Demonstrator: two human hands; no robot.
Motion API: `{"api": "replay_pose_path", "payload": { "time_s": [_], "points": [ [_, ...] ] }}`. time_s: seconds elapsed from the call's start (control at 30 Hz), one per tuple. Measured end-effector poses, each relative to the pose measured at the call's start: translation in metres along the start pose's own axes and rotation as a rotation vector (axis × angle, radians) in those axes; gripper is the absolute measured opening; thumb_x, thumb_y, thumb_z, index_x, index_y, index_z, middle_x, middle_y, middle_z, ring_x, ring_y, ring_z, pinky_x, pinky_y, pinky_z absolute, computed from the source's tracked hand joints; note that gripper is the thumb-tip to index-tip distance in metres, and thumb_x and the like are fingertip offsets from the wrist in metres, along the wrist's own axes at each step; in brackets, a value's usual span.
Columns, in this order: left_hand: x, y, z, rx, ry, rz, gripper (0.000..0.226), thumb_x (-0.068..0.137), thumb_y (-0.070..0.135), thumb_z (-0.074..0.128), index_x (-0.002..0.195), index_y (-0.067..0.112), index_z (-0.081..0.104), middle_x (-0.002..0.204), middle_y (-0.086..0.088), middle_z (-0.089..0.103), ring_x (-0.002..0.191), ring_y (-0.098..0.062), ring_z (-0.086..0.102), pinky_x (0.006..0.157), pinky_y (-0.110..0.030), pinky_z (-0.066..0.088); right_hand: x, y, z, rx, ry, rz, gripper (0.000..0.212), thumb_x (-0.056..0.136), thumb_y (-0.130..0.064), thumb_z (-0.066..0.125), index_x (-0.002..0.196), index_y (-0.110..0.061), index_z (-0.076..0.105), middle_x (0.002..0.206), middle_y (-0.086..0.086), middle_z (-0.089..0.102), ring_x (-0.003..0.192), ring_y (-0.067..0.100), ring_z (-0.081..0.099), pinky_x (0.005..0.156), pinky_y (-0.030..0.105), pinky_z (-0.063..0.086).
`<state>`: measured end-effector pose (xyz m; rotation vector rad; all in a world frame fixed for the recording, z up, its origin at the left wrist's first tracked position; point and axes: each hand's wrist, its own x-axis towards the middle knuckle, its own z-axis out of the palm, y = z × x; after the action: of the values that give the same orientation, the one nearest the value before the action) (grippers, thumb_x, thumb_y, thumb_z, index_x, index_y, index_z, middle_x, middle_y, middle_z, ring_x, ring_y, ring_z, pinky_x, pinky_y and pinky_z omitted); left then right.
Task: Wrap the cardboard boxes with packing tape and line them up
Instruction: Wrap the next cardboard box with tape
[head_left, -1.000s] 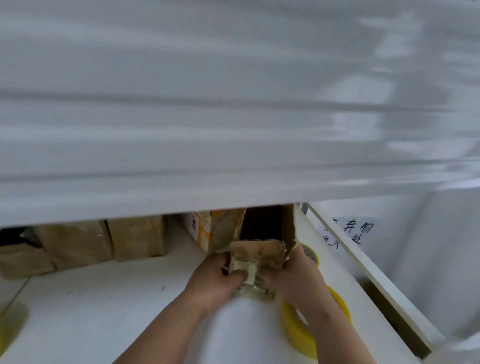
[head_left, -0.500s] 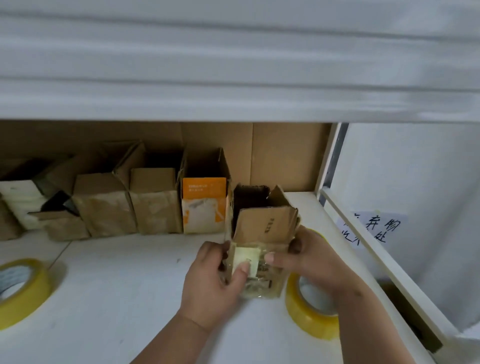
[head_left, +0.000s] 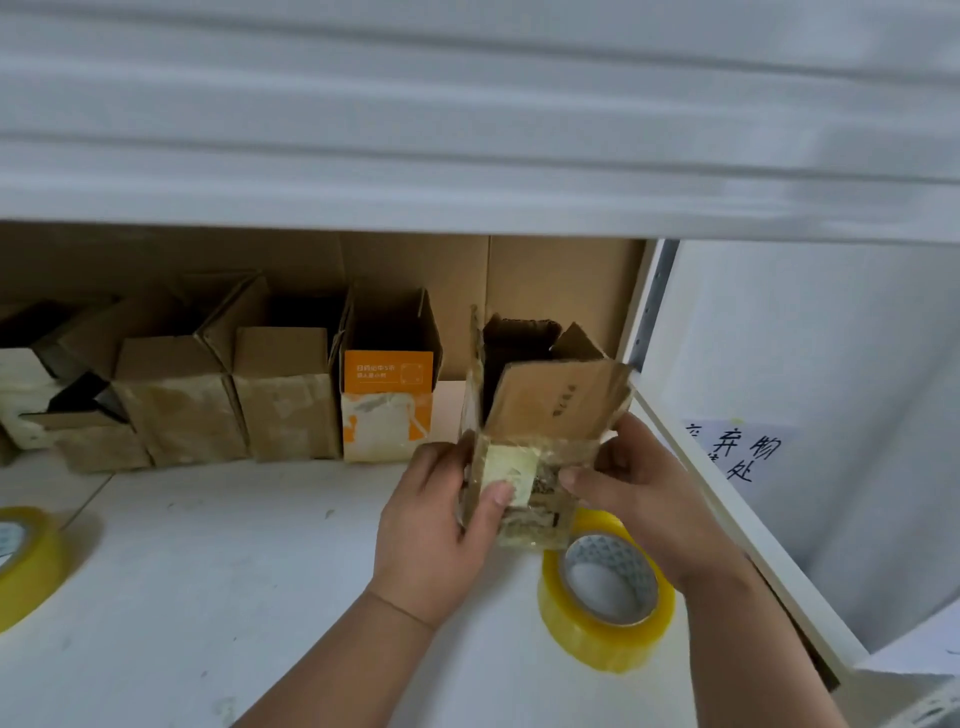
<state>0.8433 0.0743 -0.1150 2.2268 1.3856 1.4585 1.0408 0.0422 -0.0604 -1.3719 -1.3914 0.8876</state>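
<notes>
A small open-topped cardboard box (head_left: 545, 410), its lower part wrapped in shiny tape, stands on the white shelf (head_left: 234, 597). My left hand (head_left: 441, 530) grips its left side, thumb pressed on a pale label on the front. My right hand (head_left: 639, 493) holds its right side, thumb on the front. A yellow tape roll (head_left: 605, 605) lies flat just in front of the box, under my right wrist. To the left stands a row of several open boxes: an orange-and-white one (head_left: 387, 410), then brown ones (head_left: 285, 400), (head_left: 174, 405).
A second yellow tape roll (head_left: 21, 561) lies at the left edge. An upper white shelf (head_left: 467, 130) overhangs the work area. A cardboard sheet (head_left: 561, 280) lines the back. The shelf's right edge (head_left: 727, 519) drops off beside a white wall with a handwritten paper note (head_left: 737, 449).
The view has tilted up, revealing the row of boxes and the left tape roll. Both hands stay on the box, which now stands a little further from the orange box.
</notes>
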Motion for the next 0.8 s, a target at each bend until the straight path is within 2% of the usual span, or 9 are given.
{"api": "replay_pose_path", "payload": {
  "time_s": [0.07,0.1,0.17,0.27,0.37,0.43,0.53,0.63,0.8],
  "points": [
    [0.014,-0.004,0.001,0.028,-0.043,-0.083,0.059,0.091,0.060,0.042,0.113,0.012,0.068,0.107,-0.001,0.060,0.091,-0.016,0.059,0.071,-0.026,0.048,0.014,0.001,0.010,-0.063,0.064,0.019,0.031,0.084,-0.027,0.075,0.109,-0.032,0.058,0.074,-0.007,0.067,0.068,0.007,0.066,0.062,0.020,0.050],
    [0.021,-0.007,0.002,0.042,-0.074,-0.131,0.055,0.092,0.058,0.043,0.114,0.014,0.067,0.109,-0.001,0.060,0.092,-0.018,0.060,0.072,-0.027,0.047,0.022,0.002,0.017,-0.091,0.094,0.032,0.027,0.087,-0.027,0.072,0.109,-0.031,0.056,0.075,-0.007,0.068,0.064,0.006,0.064,0.058,0.019,0.047],
    [0.034,-0.016,0.006,0.075,-0.123,-0.206,0.043,0.097,0.048,0.048,0.121,0.017,0.064,0.114,0.000,0.059,0.100,-0.019,0.059,0.077,-0.028,0.047,0.040,0.005,0.031,-0.136,0.136,0.067,0.021,0.091,-0.028,0.066,0.108,-0.026,0.054,0.083,-0.006,0.069,0.070,0.011,0.064,0.058,0.023,0.044],
    [0.054,-0.029,0.014,0.151,-0.214,-0.332,0.039,0.100,0.038,0.049,0.130,0.016,0.059,0.124,-0.005,0.056,0.111,-0.025,0.055,0.086,-0.030,0.044,0.063,0.009,0.050,-0.292,0.172,0.110,0.019,0.094,-0.028,0.060,0.111,-0.022,0.051,0.103,-0.005,0.070,0.094,0.023,0.064,0.070,0.032,0.046],
    [0.063,-0.038,0.023,0.111,-0.283,-0.460,0.036,0.101,0.030,0.048,0.135,0.017,0.055,0.127,-0.009,0.047,0.108,-0.028,0.055,0.091,-0.031,0.045,0.080,0.013,0.063,-0.328,0.183,0.150,0.025,0.094,-0.020,0.055,0.119,-0.018,0.052,0.111,0.006,0.071,0.101,0.031,0.063,0.081,0.038,0.050],
    [0.064,-0.038,0.028,0.069,-0.305,-0.472,0.036,0.102,0.025,0.046,0.136,0.015,0.054,0.125,-0.010,0.047,0.106,-0.028,0.055,0.089,-0.031,0.046,0.088,0.016,0.066,-0.323,0.187,0.179,0.031,0.093,-0.017,0.054,0.123,-0.016,0.053,0.114,0.012,0.069,0.104,0.035,0.062,0.085,0.042,0.051],
    [0.065,-0.040,0.032,-0.002,-0.265,-0.454,0.036,0.101,0.023,0.049,0.136,0.019,0.053,0.127,-0.007,0.050,0.109,-0.024,0.055,0.085,-0.027,0.043,0.093,0.020,0.068,-0.308,0.169,0.200,0.038,0.092,-0.018,0.054,0.129,-0.016,0.053,0.118,0.010,0.069,0.109,0.033,0.062,0.089,0.041,0.051],
    [0.071,-0.041,0.031,-0.060,-0.205,-0.461,0.041,0.099,0.023,0.053,0.140,0.024,0.051,0.130,-0.003,0.051,0.113,-0.021,0.055,0.086,-0.025,0.041,0.097,0.017,0.069,-0.288,0.165,0.180,0.041,0.093,-0.017,0.053,0.134,-0.020,0.053,0.119,0.004,0.070,0.111,0.028,0.062,0.089,0.034,0.049],
    [0.084,-0.039,0.032,-0.088,-0.135,-0.434,0.047,0.098,0.019,0.054,0.144,0.024,0.047,0.131,0.006,0.051,0.120,-0.017,0.053,0.090,-0.021,0.038,0.109,0.009,0.068,-0.179,0.192,0.140,0.036,0.090,-0.010,0.053,0.124,-0.023,0.057,0.115,0.001,0.070,0.107,0.027,0.064,0.091,0.042,0.052]
  ]
}}
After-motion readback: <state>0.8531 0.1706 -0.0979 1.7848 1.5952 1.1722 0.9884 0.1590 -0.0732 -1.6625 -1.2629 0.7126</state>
